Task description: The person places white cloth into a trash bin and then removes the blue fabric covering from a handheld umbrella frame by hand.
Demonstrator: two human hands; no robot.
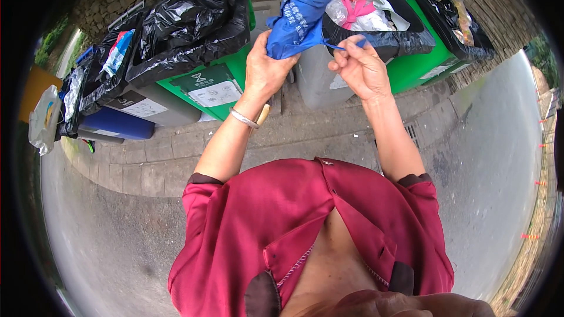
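A long blue fabric bundle (299, 14) with white print slants from the top edge down to my hands; it looks like a furled umbrella. My left hand (267, 67) wraps round its lower end, a silver bangle and a pale one on the wrist. From the bundle a thin blue strap (332, 45) stretches right, to the fingertips of my right hand (361, 67), which pinch its end. Behind and right of the bundle, a grey bin (322, 85) has a black liner; white bags and a pink tie (355, 12) show inside its opening.
To the left, a green bin (235, 70) holds a bulging black bag (188, 9). Further left are more lined bins and a hanging clear bag (44, 120). Another green bin (426, 70) stands right. Paving (176, 152) and a drain grate (413, 136) lie before them.
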